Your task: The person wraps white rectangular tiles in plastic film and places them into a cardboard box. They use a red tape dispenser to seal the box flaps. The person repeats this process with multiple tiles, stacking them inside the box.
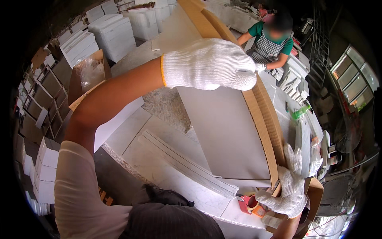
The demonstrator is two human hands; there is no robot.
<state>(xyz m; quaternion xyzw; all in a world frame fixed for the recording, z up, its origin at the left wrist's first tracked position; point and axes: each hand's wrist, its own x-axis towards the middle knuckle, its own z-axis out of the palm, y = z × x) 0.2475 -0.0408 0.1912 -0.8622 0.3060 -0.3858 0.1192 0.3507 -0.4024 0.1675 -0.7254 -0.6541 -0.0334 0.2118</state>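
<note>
A large flat cardboard carton (pixel 264 131) with a pale grey-white side stands tilted on the marble-like worktop. Both my hands wear white knitted gloves. My left hand (pixel 211 63) reaches across and is closed over the carton's upper edge, its fingertips mostly hidden. At the near end, my right hand (pixel 288 187) grips the carton's corner, with one finger stretched up along the brown side. Just beside that hand lies a red tape dispenser (pixel 246 204) with an orange part. Several thin pale strips (pixel 187 163) lie stacked on the worktop left of the carton.
Across the worktop stands a person (pixel 270 44) in a green top and checked apron. A green bottle (pixel 300 112) lies at right. An open cardboard box (pixel 89 75) with clear plastic stands at left, near stacked white slabs (pixel 113 36). Another open box (pixel 314 199) sits near my right wrist.
</note>
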